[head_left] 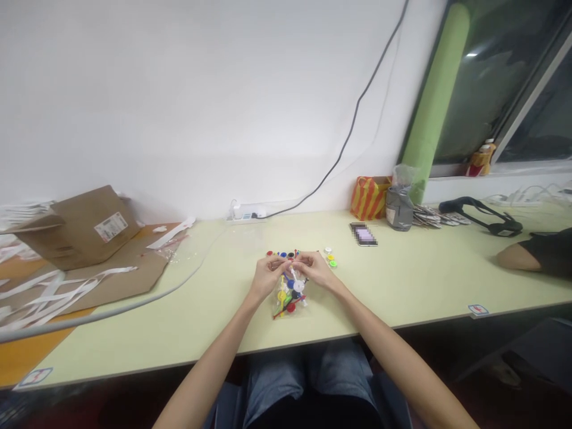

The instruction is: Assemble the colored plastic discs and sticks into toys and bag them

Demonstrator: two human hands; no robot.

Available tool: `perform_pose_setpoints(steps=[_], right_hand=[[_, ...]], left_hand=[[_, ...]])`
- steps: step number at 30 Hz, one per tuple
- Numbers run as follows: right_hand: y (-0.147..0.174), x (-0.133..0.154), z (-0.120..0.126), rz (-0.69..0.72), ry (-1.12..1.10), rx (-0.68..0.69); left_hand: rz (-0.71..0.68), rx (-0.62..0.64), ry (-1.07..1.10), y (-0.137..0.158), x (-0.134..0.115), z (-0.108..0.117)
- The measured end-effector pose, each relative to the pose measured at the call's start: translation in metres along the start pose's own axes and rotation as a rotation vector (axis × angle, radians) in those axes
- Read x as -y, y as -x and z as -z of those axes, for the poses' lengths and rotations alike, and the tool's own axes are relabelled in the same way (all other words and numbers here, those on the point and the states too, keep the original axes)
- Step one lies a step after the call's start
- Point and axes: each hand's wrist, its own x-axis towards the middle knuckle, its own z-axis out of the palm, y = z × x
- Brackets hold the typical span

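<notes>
A clear plastic bag (pixel 304 311) with colourful small plastic parts inside lies on the table in front of me. Yellow, blue, white, black, green and red pieces show through it. My left hand (pixel 269 275) is closed in a pinch at the bag's top edge. Close beside it, my right hand (pixel 315 269) pinches the same edge, fingertips nearly meeting the left ones. A white piece (pixel 293 271) shows just below the fingertips; whether it is inside the bag I cannot tell. Behind the hands lie small coloured discs (pixel 283 254); more discs (pixel 331 257) sit right of my right hand.
An open cardboard box (pixel 89 229) and white strips stand left, with a grey cable (pixel 165 293) crossing the table. A phone (pixel 363 235), striped bag (pixel 369 198), grey bag (pixel 399 208) and black headset strap (pixel 480 215) lie right. Another person's arm (pixel 518 256) rests at far right.
</notes>
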Motion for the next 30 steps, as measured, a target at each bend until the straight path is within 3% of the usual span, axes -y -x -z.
perform_pose_setpoints(steps=[7,15,21,23,30], right_hand=[[0.004,0.01,0.004,0.032,0.11,0.107],[0.013,0.048,0.014,0.083,0.255,0.288],[0.011,0.071,0.025,0.137,0.367,0.241],[0.009,0.075,0.026,0.138,0.323,0.202],[-0.001,0.068,0.011,-0.092,-0.156,0.103]], left_hand=[[0.03,-0.049,-0.074,0.013,-0.011,0.005],[0.018,-0.028,-0.084,0.033,-0.04,0.011],[0.036,-0.016,-0.087,0.031,-0.052,0.012],[0.047,-0.011,-0.076,0.029,-0.054,0.014],[-0.062,-0.149,-0.051,0.025,-0.053,0.021]])
